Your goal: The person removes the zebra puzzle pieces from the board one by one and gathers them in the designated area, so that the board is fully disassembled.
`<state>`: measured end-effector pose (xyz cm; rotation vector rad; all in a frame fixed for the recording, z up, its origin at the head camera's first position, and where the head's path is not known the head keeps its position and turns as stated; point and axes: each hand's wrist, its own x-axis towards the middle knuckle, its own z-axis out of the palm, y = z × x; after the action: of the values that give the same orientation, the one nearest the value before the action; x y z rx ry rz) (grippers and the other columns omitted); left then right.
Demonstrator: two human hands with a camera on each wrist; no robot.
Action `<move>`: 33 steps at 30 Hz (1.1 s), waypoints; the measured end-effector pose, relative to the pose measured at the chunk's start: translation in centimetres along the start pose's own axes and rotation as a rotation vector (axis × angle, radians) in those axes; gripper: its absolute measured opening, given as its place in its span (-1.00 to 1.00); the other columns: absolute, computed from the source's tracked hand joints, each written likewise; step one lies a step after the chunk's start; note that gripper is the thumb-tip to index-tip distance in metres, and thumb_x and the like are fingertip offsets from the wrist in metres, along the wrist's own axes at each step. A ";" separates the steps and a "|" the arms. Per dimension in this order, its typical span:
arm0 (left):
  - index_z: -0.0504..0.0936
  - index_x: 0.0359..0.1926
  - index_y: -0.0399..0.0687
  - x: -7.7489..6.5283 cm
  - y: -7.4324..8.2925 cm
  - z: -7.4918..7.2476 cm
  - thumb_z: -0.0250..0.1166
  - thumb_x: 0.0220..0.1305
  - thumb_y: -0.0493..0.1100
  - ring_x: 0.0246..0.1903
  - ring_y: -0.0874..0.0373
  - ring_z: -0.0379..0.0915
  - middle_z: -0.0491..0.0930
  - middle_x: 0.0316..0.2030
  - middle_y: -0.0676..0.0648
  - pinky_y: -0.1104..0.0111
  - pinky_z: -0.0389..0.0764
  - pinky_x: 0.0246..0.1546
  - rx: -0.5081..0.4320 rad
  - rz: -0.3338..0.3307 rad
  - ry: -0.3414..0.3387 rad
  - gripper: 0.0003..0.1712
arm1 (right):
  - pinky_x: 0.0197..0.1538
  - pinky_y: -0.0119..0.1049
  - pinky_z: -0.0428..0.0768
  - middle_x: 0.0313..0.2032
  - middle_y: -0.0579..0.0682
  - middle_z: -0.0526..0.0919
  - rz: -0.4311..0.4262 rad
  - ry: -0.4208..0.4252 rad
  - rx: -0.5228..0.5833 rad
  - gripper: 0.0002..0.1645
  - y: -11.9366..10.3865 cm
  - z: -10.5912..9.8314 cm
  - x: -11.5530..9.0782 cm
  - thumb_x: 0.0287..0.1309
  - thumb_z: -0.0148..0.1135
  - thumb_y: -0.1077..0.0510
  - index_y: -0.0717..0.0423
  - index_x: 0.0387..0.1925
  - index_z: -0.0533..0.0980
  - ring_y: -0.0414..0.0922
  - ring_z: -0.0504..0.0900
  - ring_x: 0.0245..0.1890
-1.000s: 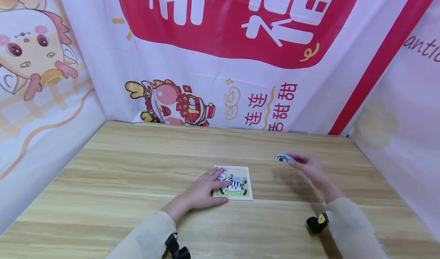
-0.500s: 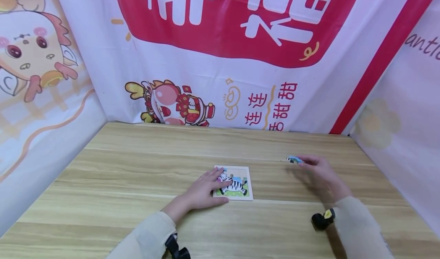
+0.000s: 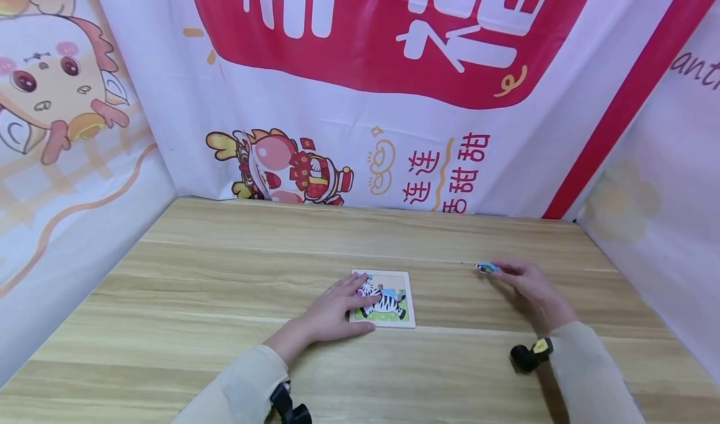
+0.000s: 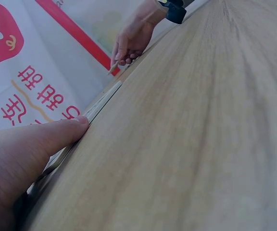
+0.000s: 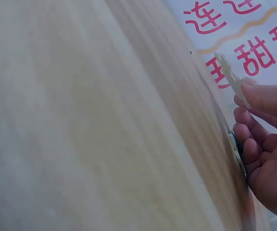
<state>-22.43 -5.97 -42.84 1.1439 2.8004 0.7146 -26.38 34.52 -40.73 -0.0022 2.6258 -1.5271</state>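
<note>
A square zebra puzzle board [image 3: 400, 283] with a pale rim lies mid-table. My left hand [image 3: 334, 311] rests on its left side with fingers spread, covering part of the picture. In the left wrist view, the thumb [image 4: 64, 132] lies along the board's edge [image 4: 105, 98]. To the right of the board, my right hand [image 3: 531, 286] pinches a small blue-and-green puzzle piece [image 3: 487, 267] low over the table. The right wrist view shows this piece [image 5: 232, 79] edge-on between thumb and fingers. A second thin piece [image 5: 237, 151] shows by the lower curled fingers.
The wood-grain table [image 3: 185, 274] runs back to a printed cloth [image 3: 315, 105] with red lettering. More cloth hangs at the left and right sides. A tiny dark speck [image 5: 191, 52] is on the table near the held piece. Each wrist wears a black camera [image 3: 525, 358].
My right hand, with the puzzle piece, has moved to the right and lower toward the table. My left hand stays on the board.
</note>
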 end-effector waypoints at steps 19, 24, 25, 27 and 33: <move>0.29 0.17 0.30 0.0 0.1 -0.1 0.00 0.04 0.34 0.25 0.04 -0.32 -0.11 0.29 -0.08 0.16 -0.21 0.18 -0.003 -0.012 -0.010 -0.35 | -0.24 -0.28 0.33 -0.14 0.24 0.47 -0.035 0.012 -0.248 -0.51 -0.2 0.7 0.2 0.05 0.15 0.12 0.34 -0.02 0.40 -0.02 0.35 -0.24; 0.30 0.17 0.29 0.0 0.1 -0.1 0.01 0.04 0.33 0.25 0.04 -0.32 -0.11 0.29 -0.07 0.16 -0.21 0.18 -0.009 -0.014 -0.011 -0.35 | -0.29 -0.27 0.32 -0.14 0.19 0.45 0.017 0.007 -0.261 -0.50 -0.2 0.7 0.2 0.05 0.15 0.09 0.27 0.01 0.40 -0.02 0.32 -0.26; 0.30 0.16 0.30 0.0 0.1 -0.1 0.01 0.04 0.34 0.25 0.04 -0.32 -0.10 0.29 -0.07 0.15 -0.21 0.18 -0.010 -0.016 -0.012 -0.35 | -0.29 -0.28 0.32 -0.14 0.18 0.45 0.028 0.007 -0.263 -0.51 -0.1 0.7 0.2 0.05 0.15 0.09 0.26 0.02 0.40 -0.02 0.32 -0.27; 0.29 0.16 0.31 0.0 0.1 -0.1 0.01 0.04 0.34 0.25 0.04 -0.32 -0.10 0.29 -0.07 0.15 -0.21 0.18 -0.010 -0.019 -0.014 -0.35 | -0.32 -0.28 0.32 -0.17 0.16 0.45 0.036 0.006 -0.262 -0.50 -0.2 0.8 0.3 0.05 0.15 0.09 0.26 0.02 0.39 -0.02 0.31 -0.29; 0.29 0.17 0.31 0.0 0.1 -0.1 0.01 0.03 0.35 0.25 0.03 -0.32 -0.11 0.29 -0.07 0.14 -0.21 0.18 -0.008 -0.019 -0.014 -0.35 | -0.33 -0.29 0.33 -0.24 0.12 0.47 0.020 0.015 -0.276 -0.52 -0.2 1.0 0.3 0.03 0.17 0.13 0.26 0.00 0.41 -0.03 0.33 -0.31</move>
<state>-22.42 -5.96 -42.75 1.1155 2.7901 0.7137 -26.65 33.56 -41.07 0.0141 2.8150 -1.1512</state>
